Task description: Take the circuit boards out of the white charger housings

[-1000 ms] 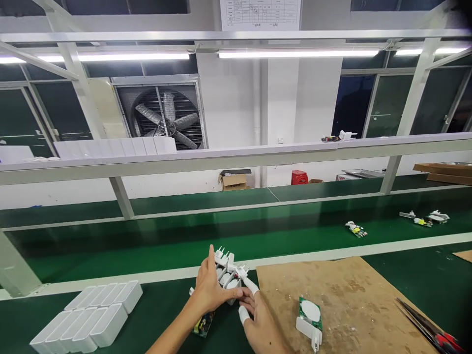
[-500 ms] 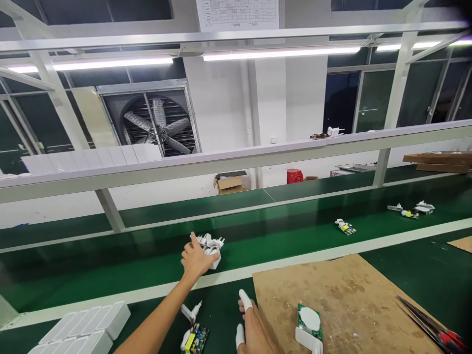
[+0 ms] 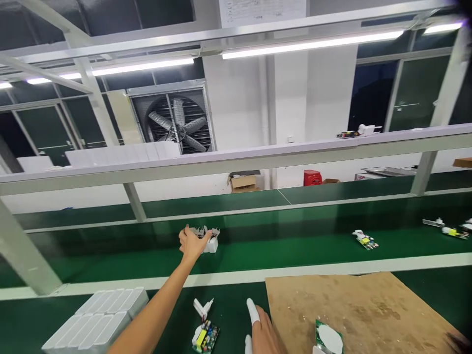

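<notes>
My left hand (image 3: 191, 243) reaches out over the green conveyor belt (image 3: 280, 248) and is closed on a cluster of white plug parts (image 3: 208, 239) resting on the belt. My right hand (image 3: 262, 332) lies low at the frame's bottom edge, with white finger cots on two fingertips; its fingers are partly cut off and nothing shows in them. A loose white plug piece (image 3: 202, 307) and a small circuit board (image 3: 205, 337) lie on the near green surface between my arms. A green board with a white disc (image 3: 328, 338) sits on the brown cardboard sheet (image 3: 361, 309).
White charger housings (image 3: 96, 319) stand in rows at the lower left. More assemblies (image 3: 364, 239) and others (image 3: 448, 229) lie on the belt to the right. A metal rail (image 3: 236, 162) crosses above the belt. A wall fan (image 3: 177, 124) is behind.
My left hand carried the cluster of plug parts from the near surface out onto the conveyor belt. My right hand dropped back toward the bottom edge. The camera view shifted.
</notes>
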The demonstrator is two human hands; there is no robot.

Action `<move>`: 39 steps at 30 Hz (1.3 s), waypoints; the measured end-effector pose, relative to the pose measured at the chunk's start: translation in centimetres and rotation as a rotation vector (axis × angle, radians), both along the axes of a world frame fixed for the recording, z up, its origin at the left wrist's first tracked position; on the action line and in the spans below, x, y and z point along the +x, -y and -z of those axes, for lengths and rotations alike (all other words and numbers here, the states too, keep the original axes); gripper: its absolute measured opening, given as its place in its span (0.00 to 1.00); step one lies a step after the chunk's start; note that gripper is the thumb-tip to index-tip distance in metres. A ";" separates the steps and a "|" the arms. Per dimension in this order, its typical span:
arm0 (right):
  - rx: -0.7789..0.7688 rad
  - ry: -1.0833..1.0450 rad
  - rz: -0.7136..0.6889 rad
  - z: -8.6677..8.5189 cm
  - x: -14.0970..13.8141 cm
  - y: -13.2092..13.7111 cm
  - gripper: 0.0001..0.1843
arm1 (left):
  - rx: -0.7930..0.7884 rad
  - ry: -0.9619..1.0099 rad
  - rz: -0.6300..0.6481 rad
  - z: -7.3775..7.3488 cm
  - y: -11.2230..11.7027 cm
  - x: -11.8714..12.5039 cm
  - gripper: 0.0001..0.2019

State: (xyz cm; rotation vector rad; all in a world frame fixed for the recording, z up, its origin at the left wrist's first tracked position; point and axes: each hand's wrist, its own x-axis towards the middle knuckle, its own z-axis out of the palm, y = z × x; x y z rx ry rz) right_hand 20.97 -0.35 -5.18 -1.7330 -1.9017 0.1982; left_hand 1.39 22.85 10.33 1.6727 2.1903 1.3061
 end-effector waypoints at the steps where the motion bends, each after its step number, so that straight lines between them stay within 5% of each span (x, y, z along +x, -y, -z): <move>1: -0.020 0.026 -0.017 0.5 -0.1 -0.1 0.35 | 0.056 -0.009 0.013 -0.7 0.8 -1.3 0.44; 5: 0.109 0.116 -0.097 1.3 0.2 1.0 0.42 | 0.278 -0.063 0.001 -3.5 5.9 -8.3 0.40; 8: 0.326 0.031 -0.192 0.6 0.6 2.6 0.41 | 0.361 -0.144 -0.046 -4.0 11.5 -13.8 0.34; 13: 0.374 -0.054 -0.220 0.0 -1.5 3.4 0.33 | 0.243 -0.346 -0.041 -0.5 20.4 -19.2 0.16; 17: 0.311 0.025 -0.326 -0.4 -4.3 2.3 0.32 | 0.141 -0.438 0.004 2.5 23.4 -20.6 0.08; 22: 0.250 0.124 -0.309 -3.2 -6.3 1.5 0.21 | 0.086 -0.464 0.216 3.1 23.6 -18.4 0.11; 27: 0.270 0.208 -0.214 -4.9 -4.1 2.1 0.08 | 0.008 -0.374 0.511 2.9 24.4 -12.9 0.11; 30: 0.245 0.236 -0.186 -5.8 -1.1 2.7 0.19 | -0.099 -0.278 0.698 2.7 24.6 -9.9 0.09; 33: 0.223 0.183 -0.315 -7.0 1.2 2.8 0.29 | -0.162 -0.224 0.828 3.0 23.6 -7.3 0.08; 39: 0.051 0.022 -0.434 -6.2 1.2 2.1 0.39 | -0.156 -0.089 0.955 4.3 20.5 -4.9 0.09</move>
